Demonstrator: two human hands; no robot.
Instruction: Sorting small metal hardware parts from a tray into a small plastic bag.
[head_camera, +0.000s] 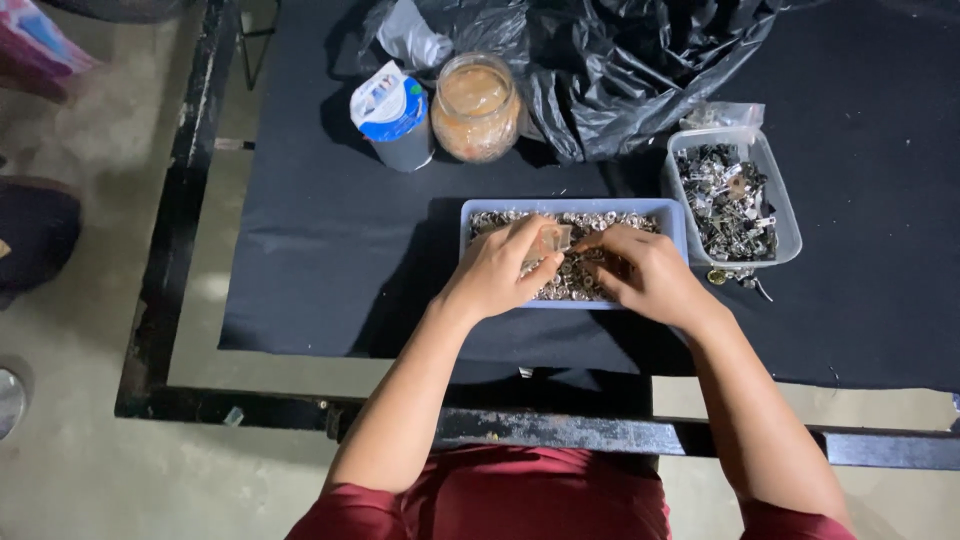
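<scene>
A blue rectangular tray (670, 212) full of small silver metal rings sits on a black cloth in front of me. My left hand (500, 265) is over the tray, its thumb and fingers pinching a small clear piece (553, 240). My right hand (640, 270) rests on the rings at the tray's right half, fingertips meeting the left hand's over the small piece. What the right fingers hold is too small to tell.
A clear plastic tub (785, 225) of dark metal clips stands right of the tray. Behind are a glass jar (476, 108), a white and blue carton (392, 115) and crumpled black plastic bags (620, 70). The black cloth (320, 250) lies on a glass table with a black frame (165, 260).
</scene>
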